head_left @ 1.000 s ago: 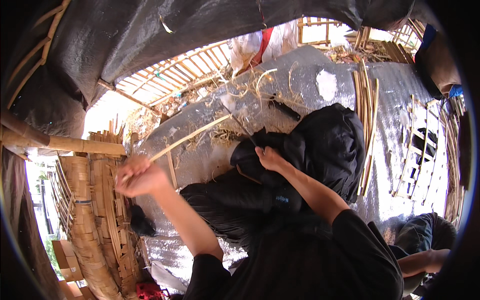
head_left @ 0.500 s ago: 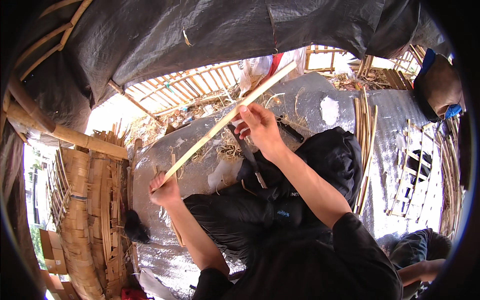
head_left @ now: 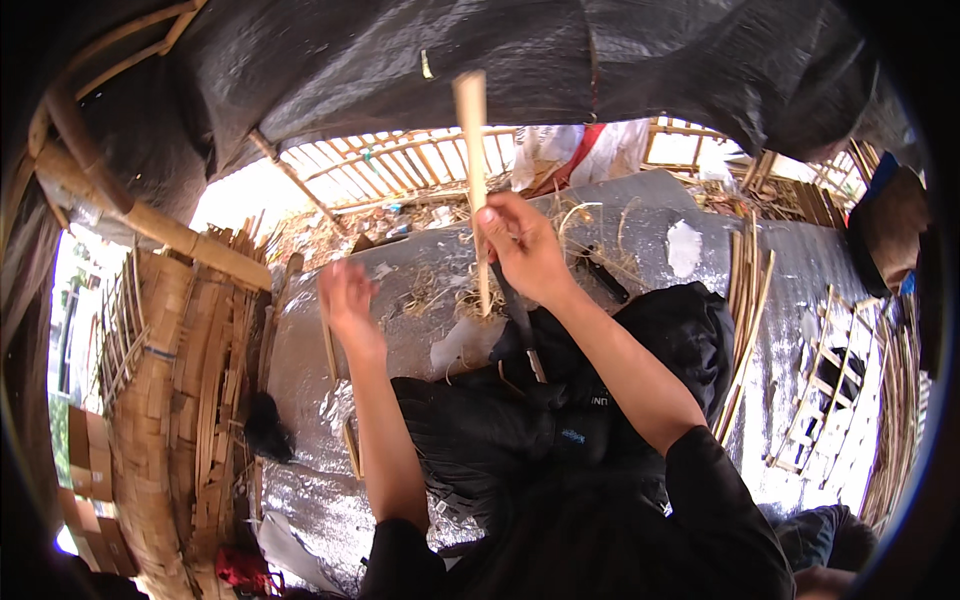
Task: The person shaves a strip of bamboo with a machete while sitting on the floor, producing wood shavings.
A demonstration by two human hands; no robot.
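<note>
My right hand (head_left: pixel 522 245) pinches a pale bamboo strip (head_left: pixel 476 150) between thumb and fingers near its middle. The strip stands nearly upright in the picture, its upper end blurred. Away to the left, my left hand (head_left: pixel 347 297) is raised over the mat with its fingers apart and slightly smeared; it holds nothing. A long-bladed knife (head_left: pixel 520 318) lies against my dark-trousered leg, just below my right hand, which partly covers it. Beyond my right wrist rests a black-handled tool (head_left: pixel 607 276), its kind unclear. Thin curled shavings (head_left: pixel 425 292) are scattered around the strip's lower end.
A silvery mat (head_left: pixel 310 350) covers the ground. Long bamboo strips (head_left: pixel 745 310) lie at right, with a bamboo lattice (head_left: pixel 825 390) beyond them. Woven bamboo panels (head_left: pixel 150 360) stand at left. Black sheeting (head_left: pixel 380 70) hangs ahead, over a bamboo fence (head_left: pixel 400 165). Another person (head_left: pixel 825 540) sits at lower right.
My left hand has let go of the strip's lower end and lifted away from it. In my right hand the strip has swung from a slant to nearly upright.
</note>
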